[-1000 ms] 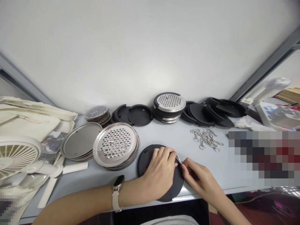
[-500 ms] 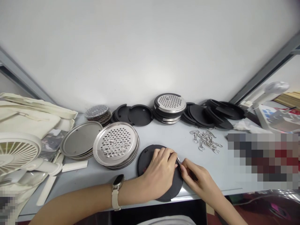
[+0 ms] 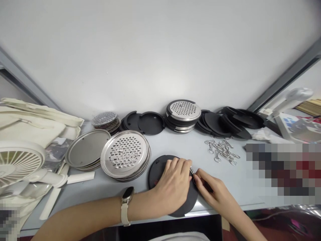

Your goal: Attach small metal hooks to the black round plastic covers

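Note:
A black round disc lies on the grey table near its front edge. My left hand rests flat on the disc with fingers together, pressing it down at its right rim. My right hand pinches a small metal clip against the disc's right edge, just beside my left fingertips. A watch sits on my left wrist.
Left of the disc stands a stack of perforated steel plates and a stack of plain steel plates. Black discs and a grater-topped stack line the wall. Loose metal clips lie to the right. A white fan stands at left.
Both hands stay at the disc's right edge; my right fingers have shifted slightly as they work the clip. The view has drifted a little.

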A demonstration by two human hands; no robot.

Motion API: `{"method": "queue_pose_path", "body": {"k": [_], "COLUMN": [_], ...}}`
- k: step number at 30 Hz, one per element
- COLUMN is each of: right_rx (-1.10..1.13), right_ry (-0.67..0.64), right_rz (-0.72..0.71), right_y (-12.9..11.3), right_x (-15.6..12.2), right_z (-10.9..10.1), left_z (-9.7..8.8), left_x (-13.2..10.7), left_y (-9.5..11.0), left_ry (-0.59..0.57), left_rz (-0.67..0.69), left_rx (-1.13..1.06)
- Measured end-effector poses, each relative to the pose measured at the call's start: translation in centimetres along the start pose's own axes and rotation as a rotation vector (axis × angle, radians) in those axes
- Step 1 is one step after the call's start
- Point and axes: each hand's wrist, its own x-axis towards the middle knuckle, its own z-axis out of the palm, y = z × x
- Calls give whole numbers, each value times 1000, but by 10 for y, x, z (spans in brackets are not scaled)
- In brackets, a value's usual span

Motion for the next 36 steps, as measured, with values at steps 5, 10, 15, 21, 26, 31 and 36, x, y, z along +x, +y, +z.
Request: {"method": "queue_pose_path", "body": {"k": [5, 10, 15, 21, 26, 31, 36], "right_rx": [12, 23, 39, 47, 37, 40, 51], "right_ry": [-7, -12, -19, -30, 2, 13, -2], "right_rz": [6, 21, 31, 39, -19, -21, 1], "right_y": [1, 4, 4, 4, 3, 5, 6], "right_x": [0, -1, -2, -3, -4, -4, -5], "right_z": [0, 2, 2, 1, 1, 1, 1], "left_z": [1, 2, 3, 4, 6, 9, 7], "left_x": [0, 0, 0, 0, 0, 0, 0], "left_y": [-1, -2, -2, -2, -4, -5, -4], "left_ry": [7, -5, -13, 10, 11, 13, 4], "left_rz": [27, 59, 96, 75, 73, 68, 67], "left_rx": [-13, -43, 18, -44, -71, -52, -47]}}
